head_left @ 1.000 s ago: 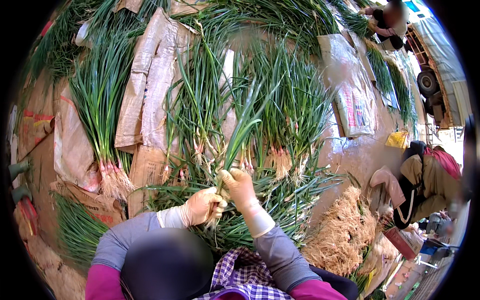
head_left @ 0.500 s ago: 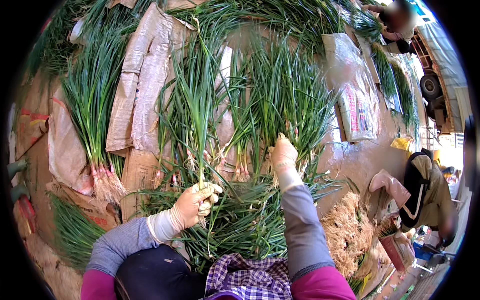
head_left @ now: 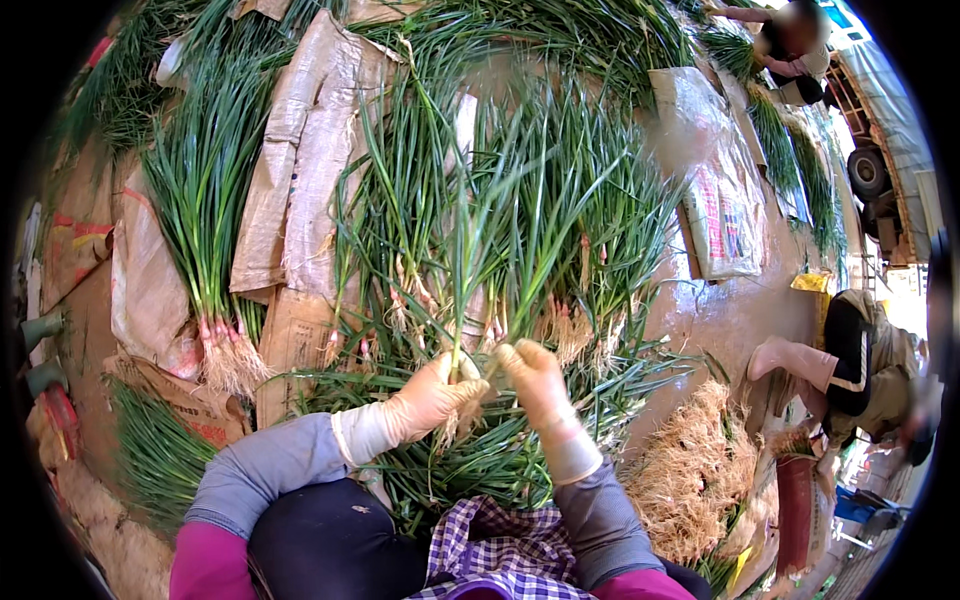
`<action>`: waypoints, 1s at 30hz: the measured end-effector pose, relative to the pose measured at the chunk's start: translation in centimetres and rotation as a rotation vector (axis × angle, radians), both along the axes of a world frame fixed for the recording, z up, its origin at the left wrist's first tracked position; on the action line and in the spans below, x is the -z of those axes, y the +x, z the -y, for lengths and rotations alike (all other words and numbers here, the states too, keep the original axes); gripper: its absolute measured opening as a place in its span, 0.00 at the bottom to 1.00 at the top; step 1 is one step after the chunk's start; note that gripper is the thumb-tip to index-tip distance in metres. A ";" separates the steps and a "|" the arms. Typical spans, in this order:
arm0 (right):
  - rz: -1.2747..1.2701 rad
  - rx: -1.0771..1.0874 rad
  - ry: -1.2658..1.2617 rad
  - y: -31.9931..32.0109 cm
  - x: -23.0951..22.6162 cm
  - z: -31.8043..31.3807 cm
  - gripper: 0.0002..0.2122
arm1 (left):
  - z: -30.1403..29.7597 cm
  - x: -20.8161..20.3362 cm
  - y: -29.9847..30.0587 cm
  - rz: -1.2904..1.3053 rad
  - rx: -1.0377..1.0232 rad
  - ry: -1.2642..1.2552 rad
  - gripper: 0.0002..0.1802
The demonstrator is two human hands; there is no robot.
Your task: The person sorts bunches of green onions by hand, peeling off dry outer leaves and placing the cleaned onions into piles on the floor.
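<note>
In front of my lap, my gloved left hand point(head_left: 432, 398) is closed around the lower stems of a few spring onions point(head_left: 461, 285), their leaves pointing away from me and pale roots hanging below the fist. Close beside it, my gloved right hand point(head_left: 535, 375) is pinched on another spring onion point(head_left: 518, 310), whose leaves fan up to the right. The fingertips of both hands almost meet. Beneath them lies a loose heap of green leaves point(head_left: 480, 470). Just beyond, loose spring onions point(head_left: 590, 190) lie with reddish-white bulbs and roots toward me.
A neat spring onion bundle point(head_left: 205, 220) lies at left beside a folded woven sack point(head_left: 310, 150). A plastic sack point(head_left: 715, 190) lies at right, near a pile of trimmed roots point(head_left: 695, 470). One person point(head_left: 870, 360) bends at right; another person point(head_left: 790, 50) works at the far right.
My right hand has come back from the loose spring onions toward my left hand, now pinching a spring onion. My left hand has shifted slightly right, still holding its stems.
</note>
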State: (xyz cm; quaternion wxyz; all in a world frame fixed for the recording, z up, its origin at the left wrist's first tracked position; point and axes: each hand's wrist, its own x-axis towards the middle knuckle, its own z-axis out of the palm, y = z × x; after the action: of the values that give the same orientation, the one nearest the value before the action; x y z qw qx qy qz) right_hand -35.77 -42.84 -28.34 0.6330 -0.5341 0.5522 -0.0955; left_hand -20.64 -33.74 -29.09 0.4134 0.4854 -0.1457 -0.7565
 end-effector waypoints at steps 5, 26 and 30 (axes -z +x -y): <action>-0.044 0.181 -0.287 2.2 3.0 -2.6 0.11 | -1.3 0.4 1.2 -0.247 -0.161 0.110 0.09; 0.047 0.028 -0.126 6.0 4.2 1.6 0.08 | -1.4 -4.4 3.9 -0.835 -0.314 0.021 0.11; -0.406 -0.845 -0.340 1.5 6.4 2.5 0.12 | -1.1 -2.9 8.4 -0.303 -0.620 -0.193 0.19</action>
State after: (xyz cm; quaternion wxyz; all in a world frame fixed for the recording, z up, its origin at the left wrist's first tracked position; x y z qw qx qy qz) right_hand -34.22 -45.33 -34.72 0.4000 -0.8148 0.3760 0.1865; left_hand -12.22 -32.66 -26.15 0.6841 0.3474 0.0009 -0.6414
